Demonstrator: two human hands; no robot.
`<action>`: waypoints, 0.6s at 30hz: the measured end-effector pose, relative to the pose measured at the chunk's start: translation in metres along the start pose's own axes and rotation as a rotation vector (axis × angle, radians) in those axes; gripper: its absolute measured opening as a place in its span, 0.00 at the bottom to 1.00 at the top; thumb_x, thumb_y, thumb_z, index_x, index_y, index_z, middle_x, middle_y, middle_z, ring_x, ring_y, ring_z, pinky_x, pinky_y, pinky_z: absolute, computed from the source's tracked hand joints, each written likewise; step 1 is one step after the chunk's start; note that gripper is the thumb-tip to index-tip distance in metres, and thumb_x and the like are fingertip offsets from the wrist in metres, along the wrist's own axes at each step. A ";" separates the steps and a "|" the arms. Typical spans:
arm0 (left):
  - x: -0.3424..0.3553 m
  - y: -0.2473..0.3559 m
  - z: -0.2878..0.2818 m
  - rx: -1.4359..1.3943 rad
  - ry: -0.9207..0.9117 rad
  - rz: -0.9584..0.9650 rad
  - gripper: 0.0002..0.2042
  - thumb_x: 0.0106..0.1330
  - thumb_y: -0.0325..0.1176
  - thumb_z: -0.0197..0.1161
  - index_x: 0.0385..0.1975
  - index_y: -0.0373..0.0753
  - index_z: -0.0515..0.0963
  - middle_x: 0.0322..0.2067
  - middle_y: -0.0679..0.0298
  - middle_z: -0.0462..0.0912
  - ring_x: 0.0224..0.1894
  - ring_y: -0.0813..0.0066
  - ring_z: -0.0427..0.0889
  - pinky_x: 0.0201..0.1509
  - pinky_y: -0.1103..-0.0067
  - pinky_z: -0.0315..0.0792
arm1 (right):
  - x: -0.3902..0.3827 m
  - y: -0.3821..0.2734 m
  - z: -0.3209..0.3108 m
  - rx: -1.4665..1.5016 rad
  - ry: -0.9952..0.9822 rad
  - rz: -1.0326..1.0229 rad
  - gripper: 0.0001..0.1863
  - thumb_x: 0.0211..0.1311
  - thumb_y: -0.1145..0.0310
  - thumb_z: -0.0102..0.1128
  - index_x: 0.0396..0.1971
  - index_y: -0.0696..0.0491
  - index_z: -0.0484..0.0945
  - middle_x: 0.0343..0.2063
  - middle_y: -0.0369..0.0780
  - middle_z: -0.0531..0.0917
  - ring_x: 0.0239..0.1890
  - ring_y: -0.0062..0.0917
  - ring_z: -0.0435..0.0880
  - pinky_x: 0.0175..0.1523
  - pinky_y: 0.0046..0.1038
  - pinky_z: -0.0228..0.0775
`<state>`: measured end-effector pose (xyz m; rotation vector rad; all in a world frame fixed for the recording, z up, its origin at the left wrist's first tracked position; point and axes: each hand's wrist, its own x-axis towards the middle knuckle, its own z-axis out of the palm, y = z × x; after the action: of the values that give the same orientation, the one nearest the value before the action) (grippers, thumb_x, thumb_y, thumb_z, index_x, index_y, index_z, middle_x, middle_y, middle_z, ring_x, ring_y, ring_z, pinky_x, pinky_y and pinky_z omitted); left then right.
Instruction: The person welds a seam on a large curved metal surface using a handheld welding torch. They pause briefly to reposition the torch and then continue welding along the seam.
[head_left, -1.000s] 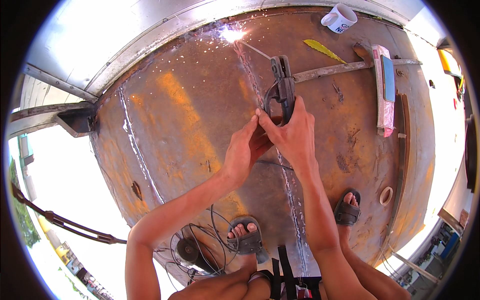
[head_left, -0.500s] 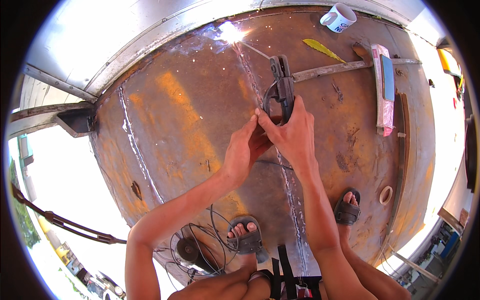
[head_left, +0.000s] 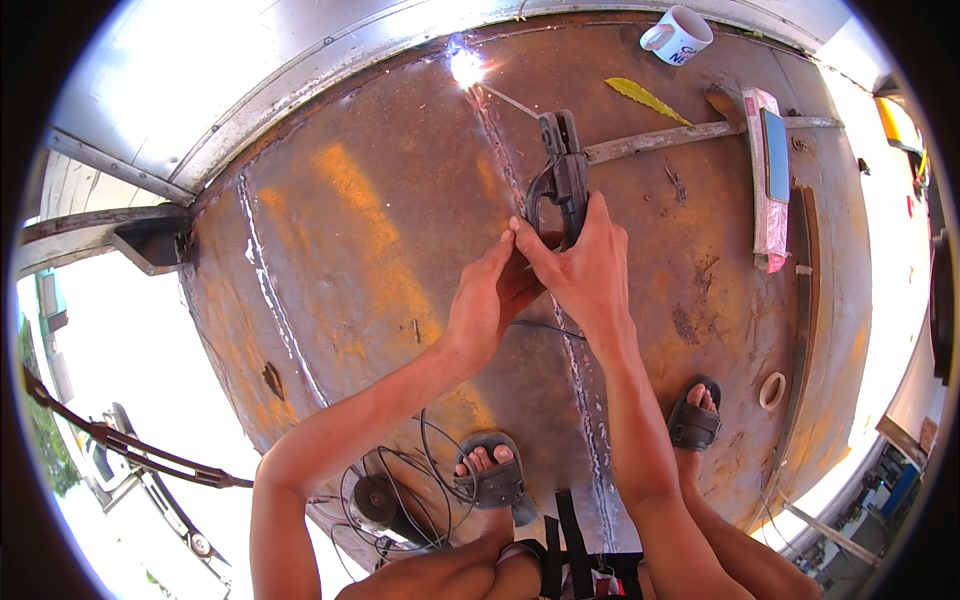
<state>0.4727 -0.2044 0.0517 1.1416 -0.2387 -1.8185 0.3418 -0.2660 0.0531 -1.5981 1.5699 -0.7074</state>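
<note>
My right hand is wrapped round the handle of a dark welding electrode holder. My left hand closes in from the left at the handle's lower end, its thumb tip meeting my right hand; its other fingers are partly hidden. A thin welding rod slants up and left from the holder's jaws. At the rod's tip a bright white arc burns near the far edge of a rusty steel sheet. The arc sits at the top end of a rough weld seam.
Far right are a white mug, a yellow leaf and a pink-white box bearing a blue phone. A flat metal bar lies right of the holder. Cables coil near my left sandal. A ring lies rightward.
The arc's glow is smaller, with less smoke and fewer sparks around it. Beyond the sheet at lower left, a vehicle has come into view. My hands and the holder stay put.
</note>
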 end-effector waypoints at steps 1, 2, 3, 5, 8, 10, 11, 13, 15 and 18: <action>0.001 0.000 0.000 -0.001 -0.002 0.000 0.25 0.87 0.52 0.43 0.66 0.37 0.74 0.64 0.59 0.80 0.65 0.64 0.78 0.73 0.63 0.68 | 0.000 0.001 0.000 0.001 0.002 0.000 0.29 0.59 0.53 0.82 0.33 0.60 0.71 0.19 0.47 0.84 0.22 0.33 0.87 0.31 0.36 0.75; 0.001 0.000 0.000 -0.002 -0.004 0.000 0.25 0.87 0.52 0.43 0.66 0.37 0.74 0.64 0.59 0.80 0.65 0.64 0.78 0.73 0.63 0.68 | 0.000 0.001 0.000 0.002 0.005 -0.001 0.29 0.59 0.53 0.82 0.33 0.60 0.71 0.19 0.47 0.84 0.22 0.34 0.87 0.31 0.36 0.75; 0.002 0.000 0.001 0.000 -0.006 -0.002 0.25 0.87 0.52 0.43 0.66 0.37 0.73 0.64 0.59 0.80 0.65 0.64 0.78 0.73 0.63 0.68 | 0.000 0.001 0.000 -0.001 0.008 -0.002 0.29 0.59 0.53 0.82 0.33 0.60 0.71 0.19 0.48 0.84 0.22 0.34 0.87 0.31 0.36 0.75; 0.001 0.000 0.000 0.007 -0.004 -0.002 0.25 0.87 0.52 0.43 0.67 0.38 0.73 0.65 0.59 0.80 0.66 0.64 0.78 0.74 0.63 0.68 | 0.000 0.000 0.000 -0.003 0.011 -0.007 0.29 0.59 0.53 0.82 0.32 0.60 0.71 0.19 0.48 0.84 0.22 0.34 0.87 0.30 0.36 0.74; 0.000 0.001 0.001 0.003 -0.003 -0.001 0.25 0.88 0.52 0.42 0.67 0.38 0.73 0.65 0.59 0.79 0.66 0.64 0.77 0.74 0.63 0.68 | 0.000 0.000 0.001 -0.011 0.013 -0.013 0.30 0.59 0.53 0.82 0.32 0.60 0.71 0.19 0.48 0.84 0.22 0.34 0.87 0.30 0.36 0.74; 0.000 0.001 0.000 0.002 -0.005 0.003 0.25 0.88 0.52 0.42 0.67 0.38 0.73 0.65 0.58 0.79 0.66 0.64 0.77 0.74 0.63 0.68 | 0.000 0.000 0.001 -0.006 0.012 -0.012 0.30 0.59 0.53 0.82 0.32 0.60 0.71 0.19 0.48 0.84 0.22 0.35 0.87 0.30 0.36 0.75; 0.001 0.001 0.000 0.002 -0.007 0.004 0.25 0.88 0.52 0.42 0.67 0.38 0.73 0.66 0.58 0.79 0.66 0.63 0.77 0.74 0.63 0.68 | 0.000 0.000 0.001 -0.003 0.012 -0.011 0.30 0.59 0.53 0.82 0.32 0.60 0.71 0.19 0.48 0.84 0.22 0.35 0.87 0.31 0.36 0.75; 0.000 0.001 0.000 -0.003 -0.011 0.006 0.26 0.87 0.52 0.42 0.68 0.37 0.73 0.66 0.58 0.79 0.67 0.63 0.77 0.75 0.62 0.67 | 0.001 0.000 0.002 -0.009 0.009 -0.006 0.29 0.59 0.53 0.82 0.32 0.60 0.71 0.19 0.48 0.84 0.22 0.36 0.87 0.31 0.36 0.75; 0.000 0.001 0.000 -0.005 -0.011 0.006 0.26 0.87 0.52 0.42 0.68 0.37 0.72 0.66 0.58 0.78 0.67 0.63 0.77 0.75 0.62 0.67 | 0.001 0.000 0.002 -0.011 0.010 -0.010 0.29 0.59 0.53 0.82 0.33 0.60 0.71 0.19 0.48 0.84 0.22 0.37 0.87 0.31 0.36 0.75; 0.001 0.000 -0.001 -0.005 -0.013 0.002 0.27 0.87 0.52 0.42 0.69 0.36 0.72 0.67 0.58 0.78 0.67 0.63 0.77 0.75 0.62 0.67 | 0.001 0.002 0.002 -0.013 0.013 -0.019 0.29 0.59 0.53 0.82 0.33 0.60 0.72 0.19 0.48 0.84 0.22 0.37 0.88 0.31 0.37 0.75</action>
<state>0.4737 -0.2051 0.0507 1.1253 -0.2427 -1.8243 0.3428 -0.2663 0.0504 -1.6227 1.5730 -0.7209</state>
